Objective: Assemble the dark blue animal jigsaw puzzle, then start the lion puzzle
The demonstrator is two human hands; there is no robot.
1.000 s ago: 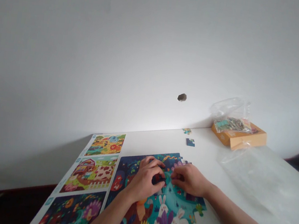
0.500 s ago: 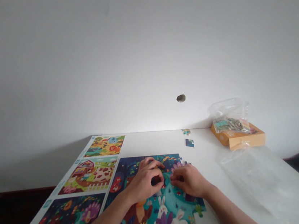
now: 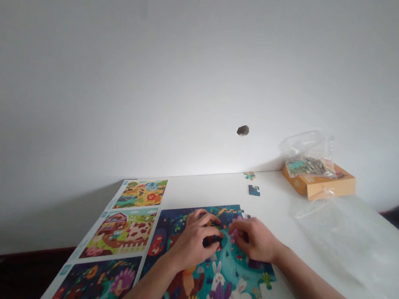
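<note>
A colourful jigsaw puzzle (image 3: 226, 284) with white rabbits lies flat on the white table (image 3: 279, 208). My left hand (image 3: 193, 240) rests on its upper middle, fingers curled and pressing down on the pieces. My right hand (image 3: 254, 238) sits just to the right, fingertips pinched together at a purple patch of the puzzle. Whether either hand holds a loose piece is hidden by the fingers. The two hands nearly touch.
A reference sheet (image 3: 120, 232) with three pictures lies left of the puzzle. Two loose pieces (image 3: 253, 190) sit further back. An orange box (image 3: 321, 184) with a plastic bag of pieces (image 3: 306, 155) stands at the back right. A clear plastic sheet (image 3: 352, 236) covers the right side.
Both hands stayed over the same spot on the puzzle; fingers shifted slightly, the right fingertips moving a little up and left toward the purple patch.
</note>
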